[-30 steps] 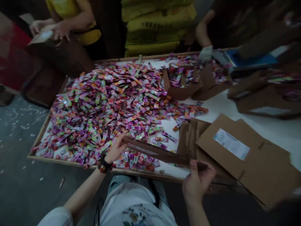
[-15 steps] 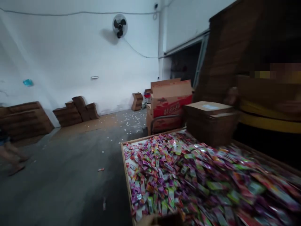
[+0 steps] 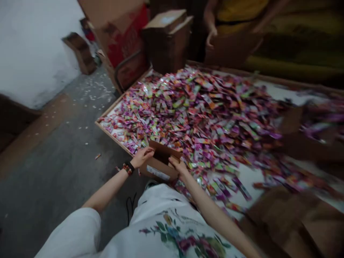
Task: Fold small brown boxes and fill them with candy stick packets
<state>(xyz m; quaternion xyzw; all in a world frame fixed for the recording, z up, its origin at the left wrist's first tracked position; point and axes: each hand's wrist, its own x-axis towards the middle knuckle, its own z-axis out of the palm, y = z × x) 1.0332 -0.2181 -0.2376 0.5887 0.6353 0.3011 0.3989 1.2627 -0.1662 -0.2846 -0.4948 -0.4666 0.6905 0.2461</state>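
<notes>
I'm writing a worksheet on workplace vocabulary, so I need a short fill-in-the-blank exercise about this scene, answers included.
1. The left hand and right hand hold a cardboard box whose top is ____.
2. A beaded bracelet circles the person's ____ wrist.
3. Small wrapped packets are heaped on a wooden-edged ____.
4. A co-worker opposite wears ____ clothing.

Missing words: open; left; table; yellow.

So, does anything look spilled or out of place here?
Yes: what looks like a stray packet lies on the floor, apart from the pile on the table. Pale scraps litter the floor too. The held box shows no plain damage.
</notes>
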